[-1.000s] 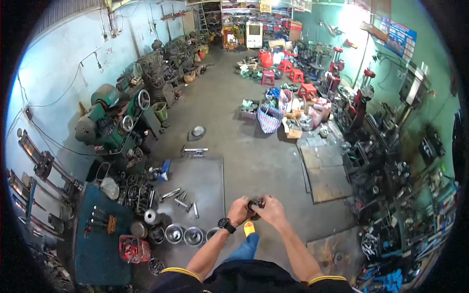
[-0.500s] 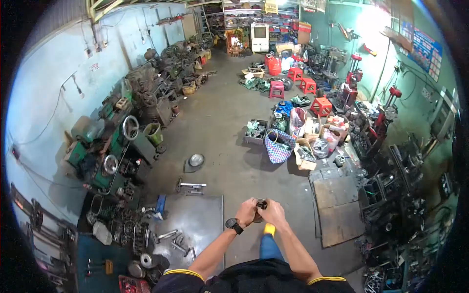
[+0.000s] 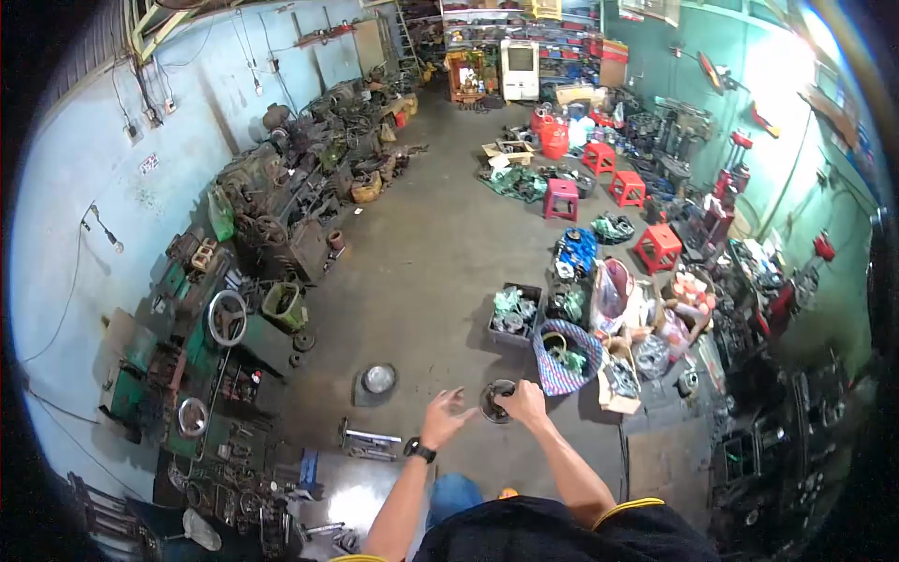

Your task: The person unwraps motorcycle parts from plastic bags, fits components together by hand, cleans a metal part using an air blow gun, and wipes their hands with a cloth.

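Note:
My right hand (image 3: 524, 406) is closed on a round, dark metal part (image 3: 489, 405) with a paler rim, its fingers curled over the part's right side. What kind of part it is cannot be made out. To the left, my left hand (image 3: 444, 419) is apart from the part, palm turned toward it and fingers spread, with nothing in it. A dark watch (image 3: 420, 450) sits on the left wrist. Below my arms, a shiny metal sheet (image 3: 361, 487) lies on the floor.
A metal bowl-like piece (image 3: 378, 378) and a metal frame (image 3: 369, 442) lie ahead on the left. A checked bag (image 3: 568, 361), a grey crate (image 3: 514, 318) and an open carton (image 3: 618, 382) stand to the right. Green machines (image 3: 211, 365) line the left wall.
My left hand has let go of the round part and moved left, its fingers opening. The right hand keeps the part. My view has shifted forward across the floor.

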Tool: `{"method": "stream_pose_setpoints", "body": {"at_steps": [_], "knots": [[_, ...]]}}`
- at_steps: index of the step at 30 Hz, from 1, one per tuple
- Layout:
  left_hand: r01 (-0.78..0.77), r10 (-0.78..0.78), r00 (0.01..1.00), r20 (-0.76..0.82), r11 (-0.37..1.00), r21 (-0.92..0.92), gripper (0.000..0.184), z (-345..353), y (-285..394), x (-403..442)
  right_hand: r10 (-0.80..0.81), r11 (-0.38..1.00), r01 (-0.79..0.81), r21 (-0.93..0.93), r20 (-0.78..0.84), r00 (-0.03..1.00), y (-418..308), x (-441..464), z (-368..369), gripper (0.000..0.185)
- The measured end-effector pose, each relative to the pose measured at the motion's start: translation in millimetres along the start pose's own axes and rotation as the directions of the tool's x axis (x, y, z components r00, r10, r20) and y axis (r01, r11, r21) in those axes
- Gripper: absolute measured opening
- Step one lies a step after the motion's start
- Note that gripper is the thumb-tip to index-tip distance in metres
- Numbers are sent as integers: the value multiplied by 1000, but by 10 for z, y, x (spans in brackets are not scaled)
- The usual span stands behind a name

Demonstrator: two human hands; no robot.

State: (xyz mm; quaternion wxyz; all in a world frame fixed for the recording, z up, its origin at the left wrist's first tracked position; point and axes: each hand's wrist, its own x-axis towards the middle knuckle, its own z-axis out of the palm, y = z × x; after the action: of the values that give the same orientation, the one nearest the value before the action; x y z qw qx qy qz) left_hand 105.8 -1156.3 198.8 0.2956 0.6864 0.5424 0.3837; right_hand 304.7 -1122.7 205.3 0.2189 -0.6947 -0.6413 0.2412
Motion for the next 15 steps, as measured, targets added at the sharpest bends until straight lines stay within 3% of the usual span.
{"method": "stream_pose_setpoints", "body": {"at_steps": [1,3,5,6,9,10,11,13,14,15], "knots": [[161,-159,986,-40,987,30,50,-143,-207,142,-11,1000,11,22,-11,1000,23,307,119,39],[243,-258,954,-154,963,-113,51,-366,-760,332,16,1000,-15,11,-46,999,91,926,352,44],[370,-367,919,-140,929,-6,52,-492,-1939,411,153,975,-168,147,108,982,123,1500,468,45],[405,-403,905,-134,914,-12,49,-632,-2184,571,201,970,-212,117,101,974,128,1777,473,46],[522,-514,845,-147,853,18,41,-1116,-2705,1200,271,956,-267,123,-24,962,237,2486,648,47],[456,-428,884,-189,877,152,37,-1282,-2613,1537,275,947,-256,194,-77,958,175,2630,635,46],[440,-410,891,-197,887,143,37,-1322,-2793,1970,277,936,-235,261,-137,951,74,2823,525,46],[566,-572,798,-190,819,-90,39,-1322,-3219,2501,468,883,-459,101,-86,880,55,3264,464,43],[600,-607,788,-107,795,-92,39,-1402,-2966,2968,502,863,-485,140,-144,852,65,3438,446,41],[543,-541,837,-78,840,2,39,-1394,-2977,3392,537,842,-506,185,-202,819,103,3631,456,40]]}}
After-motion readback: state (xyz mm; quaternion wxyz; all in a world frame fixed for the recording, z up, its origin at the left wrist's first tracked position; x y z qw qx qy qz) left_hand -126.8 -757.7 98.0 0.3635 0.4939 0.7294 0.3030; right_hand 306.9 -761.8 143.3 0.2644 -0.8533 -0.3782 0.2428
